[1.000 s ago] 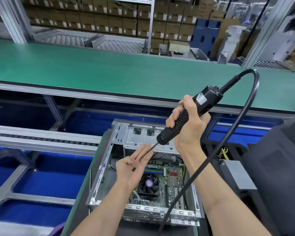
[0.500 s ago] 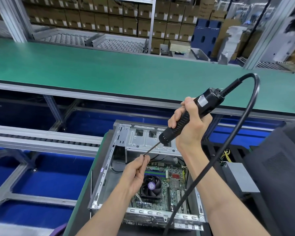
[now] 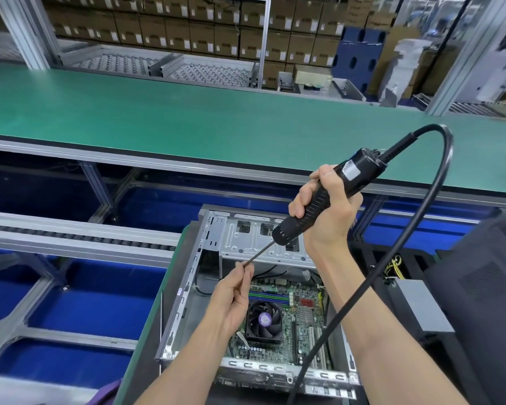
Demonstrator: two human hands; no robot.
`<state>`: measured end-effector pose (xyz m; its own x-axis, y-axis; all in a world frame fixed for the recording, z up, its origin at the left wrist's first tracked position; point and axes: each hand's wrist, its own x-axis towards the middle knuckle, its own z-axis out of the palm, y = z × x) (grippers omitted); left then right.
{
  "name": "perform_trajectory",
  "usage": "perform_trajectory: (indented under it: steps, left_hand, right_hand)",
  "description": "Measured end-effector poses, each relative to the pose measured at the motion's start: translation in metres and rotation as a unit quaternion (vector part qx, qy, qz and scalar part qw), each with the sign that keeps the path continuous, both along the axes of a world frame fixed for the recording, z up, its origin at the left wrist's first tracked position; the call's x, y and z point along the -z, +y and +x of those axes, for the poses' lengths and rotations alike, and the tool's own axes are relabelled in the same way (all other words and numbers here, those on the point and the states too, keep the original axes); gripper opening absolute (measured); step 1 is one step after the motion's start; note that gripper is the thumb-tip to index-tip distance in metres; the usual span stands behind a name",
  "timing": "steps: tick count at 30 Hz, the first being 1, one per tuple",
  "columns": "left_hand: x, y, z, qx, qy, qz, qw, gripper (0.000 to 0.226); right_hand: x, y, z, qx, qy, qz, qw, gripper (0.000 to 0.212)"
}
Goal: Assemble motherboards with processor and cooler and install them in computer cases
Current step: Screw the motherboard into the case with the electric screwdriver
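Observation:
An open grey computer case [image 3: 187, 299] lies flat below me, with a green motherboard [image 3: 301, 314] inside and a black cooler fan [image 3: 263, 321] with a purple hub on it. My right hand [image 3: 327, 217] grips a black electric screwdriver [image 3: 322, 197] tilted down to the left above the case. Its thick black cable [image 3: 392, 267] loops up and back down past my right forearm. My left hand [image 3: 235, 296] pinches the tip of the screwdriver's thin bit [image 3: 260, 254] between its fingertips. Whether a screw sits there is hidden.
A long green conveyor belt [image 3: 187, 118] runs across behind the case. Metal roller rails [image 3: 70, 238] over blue trays [image 3: 94, 299] lie to the left. A grey power supply [image 3: 421, 308] with yellow wires and a dark case panel [image 3: 485, 287] stand at the right. Stacked cardboard boxes [image 3: 187, 30] fill the background.
My left hand was open and palm-up with a small screw on it under the bit; it has since closed its fingertips on the bit's tip. The screwdriver dropped slightly.

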<state>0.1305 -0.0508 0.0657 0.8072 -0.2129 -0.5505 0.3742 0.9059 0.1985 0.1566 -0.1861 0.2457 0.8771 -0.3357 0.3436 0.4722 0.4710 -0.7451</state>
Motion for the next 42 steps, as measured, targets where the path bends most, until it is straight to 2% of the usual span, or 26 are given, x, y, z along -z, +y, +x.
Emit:
perform_trajectory:
  steps: [9,13,17,20,23,27,37,42]
  left_hand:
    - [0.0,0.001,0.003,-0.025,-0.001,-0.044,0.999,0.027]
    - [0.001,0.001,0.003,-0.003,-0.033,0.002,0.999,0.026]
    - [0.009,0.008,0.003,-0.056,0.038,0.04,0.997,0.039]
    - [0.019,0.015,0.008,-0.099,0.098,0.066,0.988,0.033]
    - [0.026,0.023,0.016,-0.044,0.116,0.119,0.985,0.027]
    - [0.031,0.031,0.025,0.008,0.119,0.185,0.975,0.032]
    - [0.036,0.034,0.029,0.005,0.122,0.191,0.974,0.032]
    - [0.04,0.031,0.031,0.043,0.115,0.293,0.948,0.021]
  right_hand:
    - [-0.006,0.006,0.008,0.01,0.01,0.025,1.0,0.018]
    - [-0.01,0.009,0.016,0.003,-0.003,-0.001,1.0,0.016]
    - [-0.017,0.013,0.03,0.008,-0.03,-0.065,0.997,0.017]
    - [-0.017,0.022,0.042,0.005,-0.045,-0.123,0.991,0.014]
    - [-0.013,0.031,0.053,-0.011,-0.047,-0.149,0.988,0.014]
    - [-0.004,0.04,0.066,-0.031,-0.04,-0.162,0.985,0.017]
    - [0.014,0.051,0.078,-0.047,-0.015,-0.173,0.984,0.018]
    - [0.026,0.054,0.08,-0.052,-0.003,-0.184,0.982,0.015]
